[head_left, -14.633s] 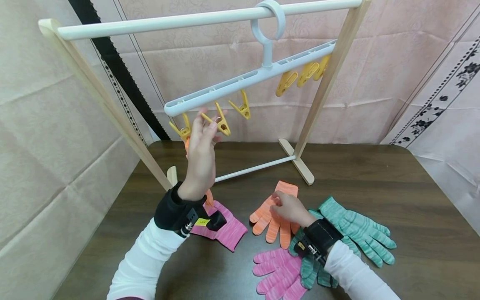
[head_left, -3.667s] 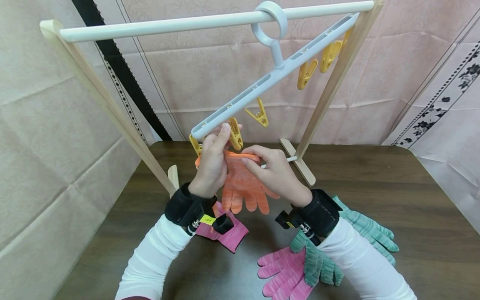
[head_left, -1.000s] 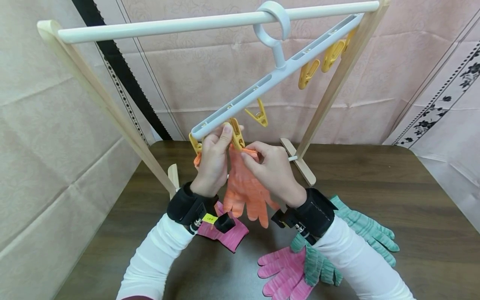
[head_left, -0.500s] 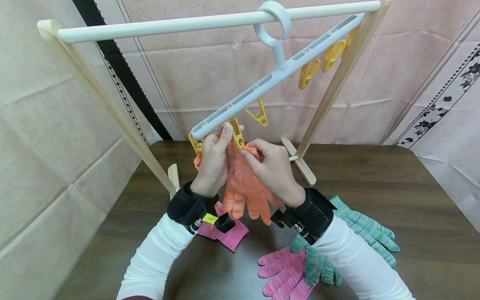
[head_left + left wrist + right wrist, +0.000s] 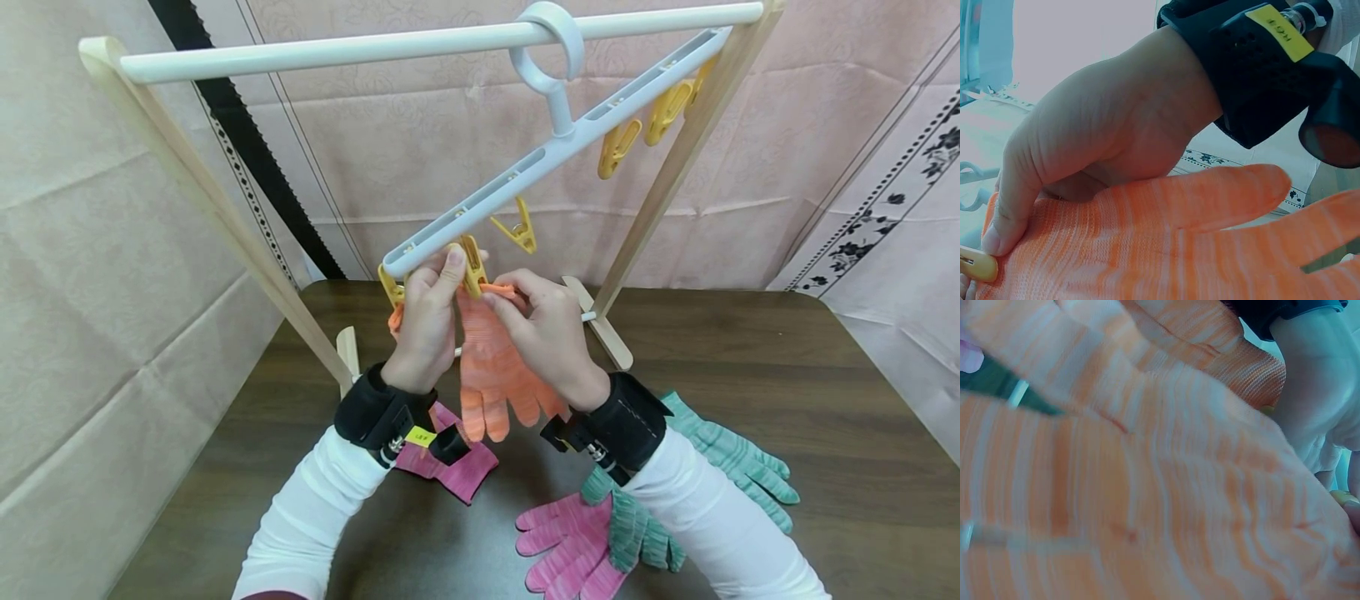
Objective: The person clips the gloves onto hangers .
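My left hand [image 5: 427, 321] pinches a yellow clothespin [image 5: 473, 271] near the lower left end of the pale blue clip hanger [image 5: 517, 171]. My right hand [image 5: 551, 342] pinches the folded cuff of an orange striped knit glove [image 5: 495, 367], right at the lower end of that clothespin. The glove hangs fingers-down between both hands and fills much of both wrist views. Behind my left hand, another clothespin [image 5: 392, 287] has orange fabric [image 5: 395, 318] at its tip, mostly hidden. A yellow clothespin [image 5: 517, 227] dangles farther along the hanger.
The hanger hooks over the white bar [image 5: 337, 48] of a wooden-legged rack [image 5: 225, 225]. Several clothespins [image 5: 619, 148] hang at its right end. On the brown table [image 5: 750, 350] lie a pink glove [image 5: 566, 542], green gloves [image 5: 738, 458] and a pink knit piece [image 5: 457, 471].
My right hand has lifted the orange glove from the table to the clothespin in my left hand. The hanger's left end has dropped. In the last second the glove swings slightly right.
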The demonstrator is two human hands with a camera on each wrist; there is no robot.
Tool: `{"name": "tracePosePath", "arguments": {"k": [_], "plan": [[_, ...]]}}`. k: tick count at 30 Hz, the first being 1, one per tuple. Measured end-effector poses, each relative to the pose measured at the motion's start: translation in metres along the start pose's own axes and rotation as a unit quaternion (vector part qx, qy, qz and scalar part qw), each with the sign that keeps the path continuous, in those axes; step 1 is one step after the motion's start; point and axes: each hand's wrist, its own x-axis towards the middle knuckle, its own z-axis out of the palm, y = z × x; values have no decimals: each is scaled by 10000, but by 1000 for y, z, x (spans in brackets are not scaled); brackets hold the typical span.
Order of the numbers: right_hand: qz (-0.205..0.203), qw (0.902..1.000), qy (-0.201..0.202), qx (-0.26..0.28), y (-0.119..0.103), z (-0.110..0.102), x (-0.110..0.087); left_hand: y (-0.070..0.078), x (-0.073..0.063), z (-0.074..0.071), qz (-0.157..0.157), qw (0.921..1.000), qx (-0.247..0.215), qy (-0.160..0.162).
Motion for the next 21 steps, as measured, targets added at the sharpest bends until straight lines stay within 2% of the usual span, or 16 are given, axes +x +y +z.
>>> {"name": "tracePosePath", "arguments": {"k": [8,17,21], "plan": [[104,9998,-146,60,-2,0,3,0,-1,-2,24,10000,67,-22],[62,9993,-328,174,1,1,1,-2,-6,-6,-266,9993,245,80],[69,9989,-384,240,1,1,0,-3,-7,-8,-232,9991,328,142]]}}
